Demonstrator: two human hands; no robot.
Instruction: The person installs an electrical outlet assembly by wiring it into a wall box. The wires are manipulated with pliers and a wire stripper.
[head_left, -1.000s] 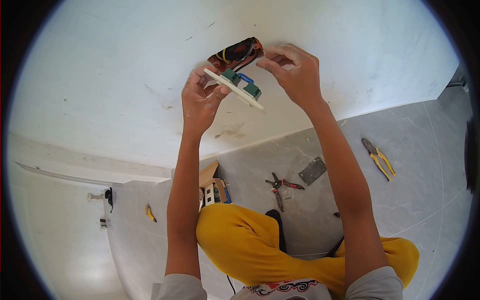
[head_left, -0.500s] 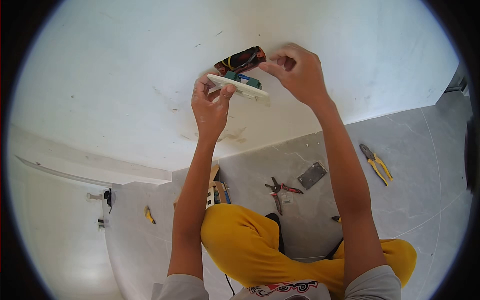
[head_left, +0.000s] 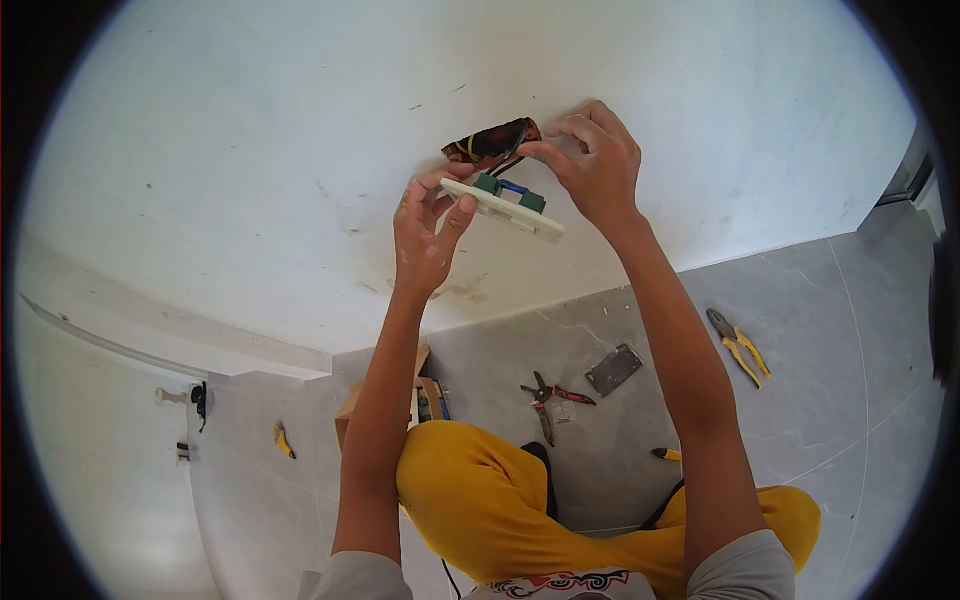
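My left hand (head_left: 428, 235) grips the left end of a white switch plate (head_left: 508, 212), held tilted just off the white wall (head_left: 250, 150). Green modules and a blue wire sit on the plate's back. Behind it is a wall box opening (head_left: 492, 141) with dark and yellow wires. My right hand (head_left: 592, 165) is at the plate's upper right, fingertips pinched at the wires beside the opening; whether it grips one is hard to tell.
On the grey tiled floor lie yellow-handled pliers (head_left: 737, 345), red-handled cutters (head_left: 550, 396), a dark flat plate (head_left: 614, 369), a cardboard box (head_left: 420, 398) and a small yellow tool (head_left: 283, 439). My legs in yellow trousers (head_left: 480, 500) are folded below.
The plate and both hands have shifted slightly lower and right in view, and the plate has tilted out from the wall again, showing its green modules. My right fingertips moved closer to the wires.
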